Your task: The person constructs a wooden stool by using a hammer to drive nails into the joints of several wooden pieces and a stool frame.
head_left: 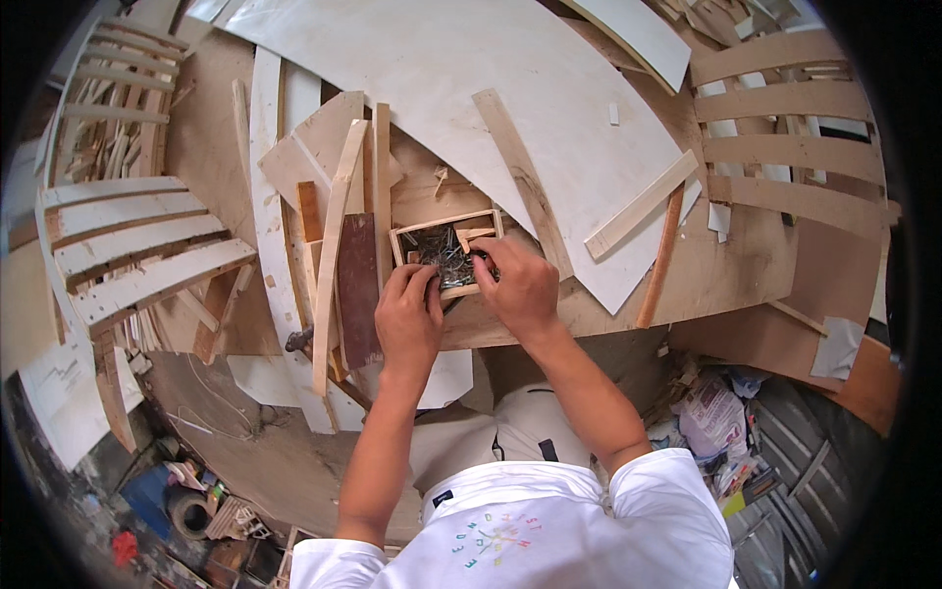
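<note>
A small wooden box (429, 223) full of loose nails (451, 257) sits on the workbench (706, 294), with small wood pieces (477, 235) inside at its right. My left hand (410, 312) grips the box's near left corner, fingers curled against it. My right hand (520, 287) reaches over the right side, thumb and fingers bent together among the contents; what they hold, if anything, is hidden. A dark red board (357, 290) and pale strips (332, 275) lie left of the box. A dark tool (297, 340), partly hidden, sticks out near the bench's front edge.
A large white panel (589, 128) and loose strips (638, 206) cover the back of the bench. Slatted wooden frames stand at left (147, 255) and right (785, 108). Plastic bags (711, 417) and clutter (186, 510) lie below on both sides.
</note>
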`<action>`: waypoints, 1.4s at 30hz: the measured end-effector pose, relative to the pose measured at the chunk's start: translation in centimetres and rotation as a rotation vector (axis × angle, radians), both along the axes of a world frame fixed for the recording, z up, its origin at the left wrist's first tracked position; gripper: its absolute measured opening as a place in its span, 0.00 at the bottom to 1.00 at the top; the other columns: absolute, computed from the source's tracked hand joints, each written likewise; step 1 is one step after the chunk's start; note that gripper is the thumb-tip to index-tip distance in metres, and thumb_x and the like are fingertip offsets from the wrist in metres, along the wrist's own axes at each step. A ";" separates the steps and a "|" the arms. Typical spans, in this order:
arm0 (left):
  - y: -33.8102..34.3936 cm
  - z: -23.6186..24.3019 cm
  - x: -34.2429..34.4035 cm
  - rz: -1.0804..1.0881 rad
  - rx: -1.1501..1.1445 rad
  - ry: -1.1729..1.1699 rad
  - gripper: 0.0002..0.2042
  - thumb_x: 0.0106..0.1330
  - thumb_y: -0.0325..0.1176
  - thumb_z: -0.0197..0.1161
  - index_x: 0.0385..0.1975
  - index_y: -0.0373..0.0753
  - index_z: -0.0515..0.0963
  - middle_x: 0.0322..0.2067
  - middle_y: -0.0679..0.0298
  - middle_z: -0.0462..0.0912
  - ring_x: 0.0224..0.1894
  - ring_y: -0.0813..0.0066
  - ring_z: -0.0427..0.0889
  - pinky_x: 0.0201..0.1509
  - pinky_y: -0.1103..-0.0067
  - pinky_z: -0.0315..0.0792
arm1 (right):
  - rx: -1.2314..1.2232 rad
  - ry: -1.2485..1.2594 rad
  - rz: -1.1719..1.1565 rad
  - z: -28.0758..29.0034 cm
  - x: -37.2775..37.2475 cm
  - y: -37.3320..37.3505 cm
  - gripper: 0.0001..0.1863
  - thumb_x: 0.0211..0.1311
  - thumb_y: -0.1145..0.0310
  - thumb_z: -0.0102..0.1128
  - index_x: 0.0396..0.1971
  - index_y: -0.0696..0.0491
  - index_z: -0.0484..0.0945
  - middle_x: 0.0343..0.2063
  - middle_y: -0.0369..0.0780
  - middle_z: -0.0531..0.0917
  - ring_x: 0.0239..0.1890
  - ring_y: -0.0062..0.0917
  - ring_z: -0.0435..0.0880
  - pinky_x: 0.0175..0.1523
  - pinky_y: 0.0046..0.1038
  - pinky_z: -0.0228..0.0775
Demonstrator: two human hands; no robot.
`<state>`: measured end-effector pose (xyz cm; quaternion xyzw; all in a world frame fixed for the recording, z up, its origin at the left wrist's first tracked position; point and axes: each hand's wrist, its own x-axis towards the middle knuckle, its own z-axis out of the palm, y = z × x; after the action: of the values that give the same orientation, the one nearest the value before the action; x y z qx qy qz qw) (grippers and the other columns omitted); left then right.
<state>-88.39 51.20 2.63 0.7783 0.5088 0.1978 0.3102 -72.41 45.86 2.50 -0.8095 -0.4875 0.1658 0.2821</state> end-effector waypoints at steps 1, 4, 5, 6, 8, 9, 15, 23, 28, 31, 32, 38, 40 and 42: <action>0.3 0.2 0.0 -0.011 -0.015 -0.008 0.08 0.62 0.23 0.70 0.41 0.36 0.85 0.40 0.57 0.85 0.42 0.53 0.87 0.45 0.66 0.80 | 0.025 0.012 0.022 -0.1 0.3 0.1 0.10 0.56 0.67 0.72 0.38 0.46 0.86 0.29 0.36 0.86 0.28 0.37 0.86 0.33 0.36 0.78; 0.5 0.1 -0.4 -0.008 -0.040 -0.001 0.08 0.62 0.25 0.72 0.40 0.37 0.85 0.39 0.57 0.85 0.40 0.53 0.87 0.44 0.65 0.79 | 0.043 0.009 0.090 -0.1 0.7 0.2 0.08 0.55 0.68 0.74 0.36 0.46 0.88 0.27 0.35 0.86 0.26 0.31 0.86 0.32 0.33 0.77; 0.4 0.0 -0.2 -0.005 -0.046 -0.001 0.07 0.62 0.26 0.72 0.39 0.37 0.85 0.38 0.57 0.84 0.40 0.53 0.87 0.44 0.65 0.79 | 0.038 -0.006 0.109 0.1 0.9 0.2 0.07 0.54 0.68 0.74 0.35 0.47 0.88 0.26 0.35 0.86 0.26 0.29 0.86 0.31 0.32 0.76; 0.5 0.0 0.0 0.010 -0.035 0.009 0.07 0.61 0.26 0.73 0.39 0.38 0.86 0.38 0.57 0.84 0.39 0.53 0.87 0.43 0.65 0.79 | 0.018 0.008 0.148 0.2 0.8 0.3 0.07 0.54 0.67 0.75 0.33 0.47 0.89 0.25 0.35 0.86 0.25 0.29 0.86 0.31 0.32 0.76; 0.3 0.2 0.3 0.037 -0.020 0.029 0.07 0.61 0.27 0.74 0.38 0.38 0.86 0.37 0.58 0.84 0.38 0.53 0.86 0.41 0.65 0.79 | -0.030 0.036 0.223 0.5 0.6 0.2 0.05 0.54 0.64 0.75 0.30 0.47 0.89 0.24 0.35 0.85 0.25 0.30 0.85 0.30 0.32 0.76; 0.2 0.1 0.4 0.054 -0.009 0.043 0.07 0.60 0.28 0.74 0.38 0.39 0.86 0.37 0.58 0.84 0.38 0.53 0.86 0.41 0.65 0.79 | -0.063 0.001 0.213 0.5 0.3 0.1 0.06 0.54 0.63 0.75 0.30 0.46 0.90 0.24 0.35 0.85 0.25 0.31 0.85 0.30 0.32 0.76; 0.1 -0.5 0.7 0.110 0.008 0.054 0.06 0.59 0.29 0.75 0.35 0.39 0.86 0.35 0.60 0.84 0.37 0.55 0.86 0.40 0.65 0.79 | -0.304 -0.038 0.212 1.5 0.1 0.9 0.09 0.56 0.56 0.73 0.29 0.46 0.90 0.26 0.38 0.86 0.30 0.39 0.87 0.35 0.40 0.79; 0.1 -1.0 0.6 0.126 0.031 0.003 0.06 0.58 0.28 0.75 0.33 0.40 0.86 0.33 0.61 0.84 0.35 0.57 0.86 0.39 0.67 0.79 | -0.324 -0.006 0.308 1.0 0.2 1.7 0.09 0.58 0.58 0.70 0.32 0.46 0.90 0.27 0.39 0.86 0.32 0.39 0.88 0.36 0.41 0.79; 0.1 -1.1 0.5 0.122 0.039 -0.022 0.06 0.58 0.27 0.75 0.34 0.38 0.86 0.34 0.60 0.84 0.36 0.58 0.86 0.39 0.68 0.79 | -0.173 0.288 0.158 1.5 1.0 1.4 0.09 0.60 0.64 0.69 0.34 0.52 0.90 0.27 0.43 0.87 0.27 0.35 0.86 0.35 0.36 0.77; 0.2 -0.3 0.5 0.127 -0.020 -0.072 0.06 0.59 0.26 0.75 0.35 0.38 0.87 0.35 0.59 0.85 0.36 0.59 0.86 0.40 0.69 0.79 | -0.308 0.448 0.045 2.5 2.0 1.4 0.11 0.62 0.63 0.70 0.36 0.56 0.89 0.25 0.43 0.87 0.24 0.28 0.83 0.33 0.32 0.73; 0.1 0.0 0.4 0.131 -0.049 -0.093 0.06 0.59 0.25 0.74 0.35 0.38 0.87 0.35 0.59 0.85 0.36 0.60 0.86 0.40 0.69 0.79 | -0.381 0.499 0.007 2.7 2.3 1.3 0.12 0.63 0.63 0.70 0.36 0.57 0.89 0.25 0.43 0.87 0.23 0.25 0.82 0.33 0.30 0.72; -0.6 1.8 0.8 0.081 -0.086 -0.143 0.06 0.61 0.25 0.74 0.38 0.37 0.88 0.37 0.58 0.87 0.37 0.62 0.86 0.41 0.71 0.79 | -0.341 0.652 0.008 2.1 3.3 0.6 0.13 0.65 0.62 0.71 0.39 0.58 0.89 0.24 0.37 0.87 0.25 0.16 0.77 0.33 0.26 0.69; -0.8 2.3 1.1 0.064 -0.091 -0.159 0.06 0.61 0.25 0.73 0.38 0.37 0.88 0.37 0.58 0.87 0.38 0.62 0.86 0.40 0.72 0.80 | -0.329 0.756 0.009 1.6 3.6 0.3 0.14 0.68 0.62 0.70 0.41 0.58 0.88 0.27 0.33 0.86 0.29 0.13 0.76 0.35 0.22 0.68; -1.2 2.4 1.5 0.068 -0.127 -0.208 0.06 0.62 0.25 0.73 0.38 0.37 0.88 0.37 0.58 0.87 0.38 0.63 0.87 0.39 0.73 0.80 | -0.291 0.810 0.018 1.5 3.6 0.1 0.14 0.69 0.62 0.69 0.41 0.59 0.88 0.29 0.32 0.86 0.30 0.11 0.76 0.36 0.20 0.68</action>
<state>-86.91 50.02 4.99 0.7146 0.5115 0.2554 0.4031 -68.76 46.00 3.97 -0.7060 -0.3162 0.5396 0.3322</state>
